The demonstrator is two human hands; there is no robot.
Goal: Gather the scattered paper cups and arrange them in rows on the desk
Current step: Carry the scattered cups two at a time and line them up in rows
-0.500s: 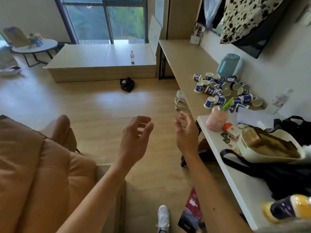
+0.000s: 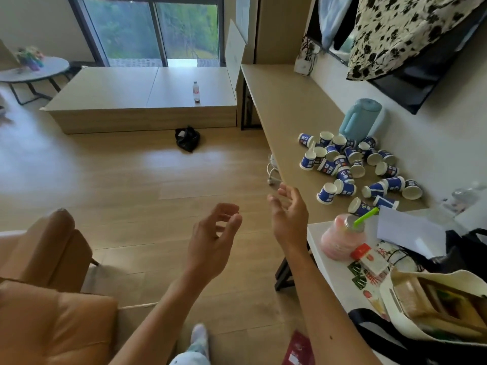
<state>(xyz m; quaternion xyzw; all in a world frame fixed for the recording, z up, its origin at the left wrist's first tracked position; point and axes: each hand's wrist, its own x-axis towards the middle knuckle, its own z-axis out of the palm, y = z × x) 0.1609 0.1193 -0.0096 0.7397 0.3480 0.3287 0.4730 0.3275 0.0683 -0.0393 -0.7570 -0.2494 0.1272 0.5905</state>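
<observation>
Fingers [image 2: 227, 208] of the left hand [image 2: 210, 241] are loosely curled and hold nothing; the right hand [image 2: 290, 219] is relaxed too, palm turned inward, its fingers [image 2: 286, 190] slightly bent and holding nothing. Both hands hang in the air over the wooden floor [image 2: 131, 175], apart from each other, the right one just beside the front edge of the wooden counter [image 2: 284, 106]. The paper cups [image 2: 350, 164] lie in a scattered heap on the near part of that counter, spread from near its front edge back toward the wall; most are tipped on their sides, a few stand mouth-down or upright. A light blue jug [image 2: 359, 118] stands at the back of the heap, by the wall. A long stretch of wood top shows between the heap and the counter's far corner. A white counter [image 2: 340, 283] adjoins the near end; a pink drink [image 2: 340, 239] with a green straw [image 2: 365, 216] stands at its far corner, just beside the nearest cups. A tan armchair [image 2: 47, 299] sits at the left, with broad floor between it and the counter edge.
</observation>
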